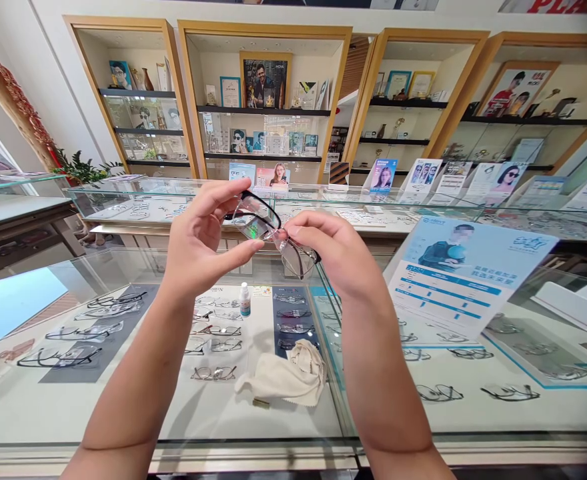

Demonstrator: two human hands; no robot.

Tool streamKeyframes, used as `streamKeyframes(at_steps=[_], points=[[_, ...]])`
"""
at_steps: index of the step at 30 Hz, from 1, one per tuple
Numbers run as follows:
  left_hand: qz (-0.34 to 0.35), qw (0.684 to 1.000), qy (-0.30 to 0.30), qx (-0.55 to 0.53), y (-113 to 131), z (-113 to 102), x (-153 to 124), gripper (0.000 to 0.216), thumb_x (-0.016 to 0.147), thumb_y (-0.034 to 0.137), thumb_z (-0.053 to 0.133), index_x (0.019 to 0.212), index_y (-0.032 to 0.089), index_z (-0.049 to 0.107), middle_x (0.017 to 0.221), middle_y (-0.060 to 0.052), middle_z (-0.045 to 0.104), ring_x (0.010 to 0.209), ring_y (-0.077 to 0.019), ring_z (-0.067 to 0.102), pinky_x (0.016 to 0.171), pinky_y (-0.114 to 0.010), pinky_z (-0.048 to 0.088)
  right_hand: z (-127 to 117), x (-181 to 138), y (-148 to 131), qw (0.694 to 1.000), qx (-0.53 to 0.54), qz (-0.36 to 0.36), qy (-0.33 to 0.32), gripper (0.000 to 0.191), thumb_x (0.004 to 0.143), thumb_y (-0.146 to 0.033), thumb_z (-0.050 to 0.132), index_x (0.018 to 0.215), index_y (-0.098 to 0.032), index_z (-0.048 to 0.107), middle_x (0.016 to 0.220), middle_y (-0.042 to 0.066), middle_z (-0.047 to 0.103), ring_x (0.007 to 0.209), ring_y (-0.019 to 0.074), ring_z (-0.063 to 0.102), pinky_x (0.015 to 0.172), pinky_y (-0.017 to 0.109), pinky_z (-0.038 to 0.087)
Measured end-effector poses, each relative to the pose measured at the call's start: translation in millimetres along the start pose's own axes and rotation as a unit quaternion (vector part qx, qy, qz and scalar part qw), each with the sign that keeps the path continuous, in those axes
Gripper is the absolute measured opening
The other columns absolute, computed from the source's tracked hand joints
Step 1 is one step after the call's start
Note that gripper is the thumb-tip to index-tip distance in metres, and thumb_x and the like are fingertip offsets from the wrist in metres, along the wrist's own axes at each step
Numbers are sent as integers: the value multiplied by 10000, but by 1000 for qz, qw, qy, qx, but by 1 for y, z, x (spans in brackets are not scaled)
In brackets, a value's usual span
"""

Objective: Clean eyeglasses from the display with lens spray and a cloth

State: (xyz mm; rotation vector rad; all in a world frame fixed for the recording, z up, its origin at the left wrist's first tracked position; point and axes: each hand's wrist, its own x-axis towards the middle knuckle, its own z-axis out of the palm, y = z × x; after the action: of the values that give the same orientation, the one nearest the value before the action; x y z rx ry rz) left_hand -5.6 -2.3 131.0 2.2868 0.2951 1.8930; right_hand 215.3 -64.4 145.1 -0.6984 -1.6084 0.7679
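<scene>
A pair of eyeglasses [256,221] with a dark upper rim is held up in front of me, above the glass counter. My left hand [206,230] grips one side of it, index finger along the top and thumb below the lens. My right hand [326,243] pinches the frame near the bridge and the other lens. A green reflection shows on one lens. Below, a cream cloth [293,373] lies crumpled on the counter, with a small spray bottle [245,299] standing farther back. A small brownish-gold piece [261,403] lies at the cloth's near edge.
Rows of eyeglasses [213,373] are laid out in the glass display counter [183,427]. An upright blue-and-white sign [466,267] stands at the right. Farther back runs a second glass counter [138,208], with wooden-framed shelves [266,110] behind it.
</scene>
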Motion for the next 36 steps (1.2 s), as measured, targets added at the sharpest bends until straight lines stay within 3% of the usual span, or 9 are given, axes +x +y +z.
streamKeyframes(at_steps=[5,11,14,16,18,21,23,29,36], points=[[11,1000,-15,-14,3,0,1,717,813,581,957,1442,329,725,1374,-90,726,1286,-298,710,1087,-434,649,1,-1,-2,999,29,25,-20,155,908,-344,786,789,-244,780,879,17,816,857,186,735,852,345,592],[15,999,-30,-31,2,2,2,743,836,564,943,1499,365,675,1428,-77,704,1303,-290,703,1108,-425,624,3,-1,-1,999,23,23,11,130,886,-329,815,788,-248,791,853,17,814,862,195,753,859,353,607],[5,1000,22,4,5,5,0,712,860,589,914,1489,378,655,1453,-72,688,1320,-284,693,1104,-421,608,6,0,3,998,-8,-14,67,127,919,-320,786,819,-242,791,887,18,820,870,195,753,864,362,607],[-9,993,102,57,13,9,-3,502,911,554,876,1340,337,735,1323,-60,736,1207,-248,721,1044,-396,609,11,0,6,989,-47,-59,124,132,945,-310,764,838,-236,785,896,18,816,890,197,751,879,369,604],[-44,983,148,101,24,14,-6,256,973,498,821,1097,275,803,1069,-37,772,981,-196,726,907,-348,606,16,0,9,976,-92,-104,168,126,964,-302,752,864,-232,783,917,20,816,909,199,749,900,377,605],[-132,982,93,98,42,21,-9,274,995,468,792,872,224,821,797,-16,741,738,-152,660,697,-293,538,24,-3,10,958,-147,-160,188,107,991,-300,735,922,-237,786,984,26,826,956,211,756,934,391,610],[-176,980,57,76,50,24,-8,303,964,492,821,843,215,841,735,-15,729,676,-146,629,616,-282,485,29,-5,10,946,-177,-195,189,110,1013,-294,714,945,-245,785,1019,32,829,1005,225,764,966,406,611],[-231,972,50,15,48,22,-7,328,924,540,855,864,218,873,641,-2,655,614,-132,556,537,-270,399,41,-10,9,915,-256,-252,184,137,1041,-233,666,1022,-265,798,1083,42,830,1093,256,770,1045,463,596],[-227,970,82,26,48,13,-7,252,857,468,937,894,230,862,601,28,567,593,-123,524,534,-275,374,48,-16,6,905,-297,-267,146,241,1051,-170,614,1171,-272,797,1209,46,824,1184,268,757,1098,500,583]])
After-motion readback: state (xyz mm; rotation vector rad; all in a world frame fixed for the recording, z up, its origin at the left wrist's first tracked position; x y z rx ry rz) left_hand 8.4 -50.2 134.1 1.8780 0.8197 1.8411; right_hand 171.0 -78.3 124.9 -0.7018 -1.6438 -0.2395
